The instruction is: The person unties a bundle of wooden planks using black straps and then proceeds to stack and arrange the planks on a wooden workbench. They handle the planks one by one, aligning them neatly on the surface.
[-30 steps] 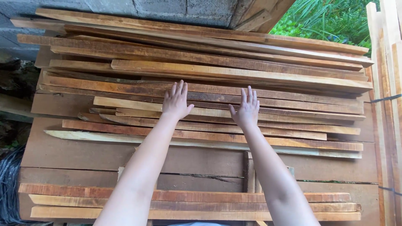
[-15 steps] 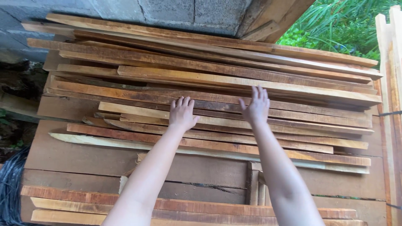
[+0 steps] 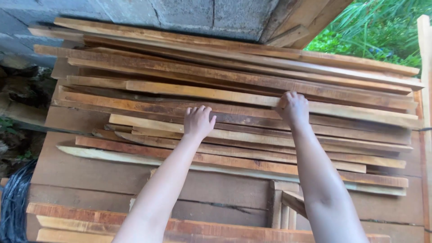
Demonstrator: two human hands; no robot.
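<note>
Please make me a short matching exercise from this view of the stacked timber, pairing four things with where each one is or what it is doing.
Things:
1. left hand
2. right hand
3. grey concrete block wall
4. green leafy plants

Places or states:
A. top right, beyond the stack
B. fingers curled over the edge of a pale long wooden board
C. behind the stack, along the top
D. resting flat, fingers spread, on the stacked brown wooden planks

Pairs: 1-D, 2-B, 3-C, 4-A

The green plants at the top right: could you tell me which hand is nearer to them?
Right. The right hand curls over a pale plank, below-left of the green plants; the left hand rests farther left and lower.
</note>
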